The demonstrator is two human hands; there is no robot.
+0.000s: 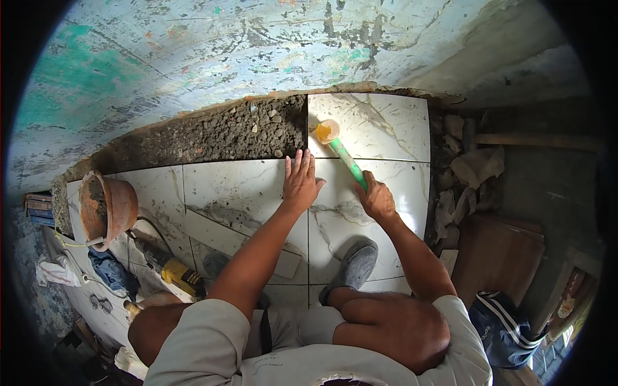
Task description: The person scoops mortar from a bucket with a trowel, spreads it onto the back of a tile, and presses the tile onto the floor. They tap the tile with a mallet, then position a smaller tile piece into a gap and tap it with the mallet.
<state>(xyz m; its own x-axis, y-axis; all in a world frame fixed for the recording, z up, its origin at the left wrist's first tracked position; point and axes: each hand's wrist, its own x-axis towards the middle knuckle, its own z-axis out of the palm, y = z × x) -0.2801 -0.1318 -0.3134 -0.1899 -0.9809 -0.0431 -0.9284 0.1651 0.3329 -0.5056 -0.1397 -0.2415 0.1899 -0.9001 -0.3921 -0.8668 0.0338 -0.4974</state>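
My right hand [378, 201] grips the green handle of a mallet [347, 163]. The mallet's pale and yellow head lies over the left part of a white marbled tile [380, 125] that sits against the wall. Flat on the neighbouring floor tile [244, 183], my left hand [300, 181] has its fingers stretched toward the joint. Its fingertips are at the edge of a strip of rough grey mortar bed [238, 132], which runs along the wall left of the upper tile.
A reddish bucket [119, 209] stands on the left. Near it lie a yellow power tool [182, 276] and a cut tile strip [241, 244]. The painted wall [225, 58] bounds the far side. Rubble [454, 167] and a dark striped bag [505, 328] are on the right.
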